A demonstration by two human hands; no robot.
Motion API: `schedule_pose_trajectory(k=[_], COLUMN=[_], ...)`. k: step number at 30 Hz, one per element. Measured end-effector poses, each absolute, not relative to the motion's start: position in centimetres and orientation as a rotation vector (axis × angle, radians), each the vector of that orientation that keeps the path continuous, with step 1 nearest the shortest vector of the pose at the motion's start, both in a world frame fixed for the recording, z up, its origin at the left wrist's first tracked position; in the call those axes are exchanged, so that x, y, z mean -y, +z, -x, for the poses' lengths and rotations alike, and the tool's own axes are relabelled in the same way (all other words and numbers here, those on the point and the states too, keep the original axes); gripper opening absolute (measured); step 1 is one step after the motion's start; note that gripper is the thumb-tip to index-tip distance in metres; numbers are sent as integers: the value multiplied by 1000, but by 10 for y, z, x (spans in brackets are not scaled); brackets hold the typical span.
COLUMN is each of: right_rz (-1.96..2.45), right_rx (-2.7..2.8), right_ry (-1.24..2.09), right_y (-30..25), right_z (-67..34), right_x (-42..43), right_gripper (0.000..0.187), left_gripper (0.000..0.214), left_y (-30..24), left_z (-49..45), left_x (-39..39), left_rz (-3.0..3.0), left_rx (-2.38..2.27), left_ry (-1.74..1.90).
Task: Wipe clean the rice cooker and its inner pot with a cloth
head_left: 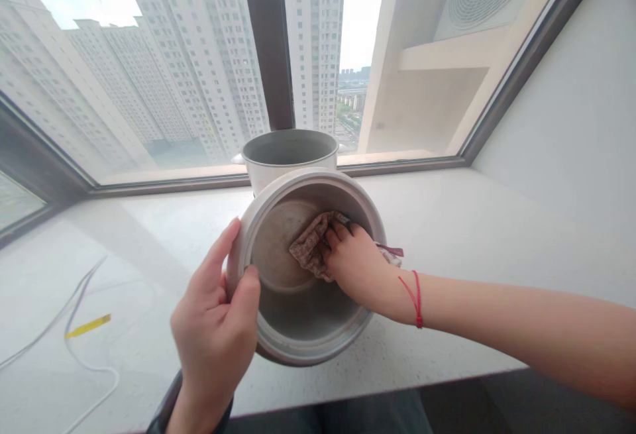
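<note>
A round metal inner pot (278,349) is tilted so that its mouth faces me, with brownish staining on the inside bottom. My left hand (218,321) grips its left rim, thumb over the edge and fingers behind the outer wall. Inside the pot, my right hand (355,255) is closed on a crumpled brown patterned cloth (313,245), which lies against the inner bottom and wall. Part of the cloth and a dark red strip stick out past the right side of the wrist. A red string bracelet circles that wrist.
Behind the pot, a white cooker body (291,149) with an open top stands on the white windowsill (437,222) by the glass. A white cord (94,368) with a yellow tag (88,326) lies at the left. Dark window frames border the sill, and its front edge is near my lap.
</note>
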State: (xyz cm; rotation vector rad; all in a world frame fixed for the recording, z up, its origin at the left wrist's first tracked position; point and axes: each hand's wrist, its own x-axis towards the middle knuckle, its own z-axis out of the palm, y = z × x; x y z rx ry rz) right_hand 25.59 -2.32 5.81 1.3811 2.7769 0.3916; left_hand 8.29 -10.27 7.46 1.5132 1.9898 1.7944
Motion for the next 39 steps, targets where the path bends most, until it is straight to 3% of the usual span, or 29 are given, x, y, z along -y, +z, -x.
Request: schedule_pose_trajectory(k=[3,7,15,18,27,31,36,39], right_rz=[-1261,-1202,-1082,-998,-1118,-843,-768,-1027], right_rx=[-2769,-3012,-3352,-3405,-3657,-3673,-3708,-3724], right_ry=[164,211,1092,1256,971,923,848,781], right_y=[58,47,50,60,98,116,117,101], right_z=[-264,-281,-325,-335,-300,-264,-263,-286], right_x=[47,66,37,20,-5,4,-1,-9], right_gripper=[23,23,28,29,39,40,41,42], left_gripper=[50,59,63,65,53,21,22,50], left_y=[71,72,79,81,91,91,86,84], left_z=[-87,-81,-56,-53,-74,-70,-60,-62], left_x=[103,100,96,93,91,88,90,95], left_rz=[-1457,-1308,-1434,-1466,-1512,-1755,-1738,-1582], left_rx=[-2002,-2029,-1929,-1863,-1785,-1883,-1917,-1858], left_ry=[1860,1817,1628,1576,1619,1553,1567,1612])
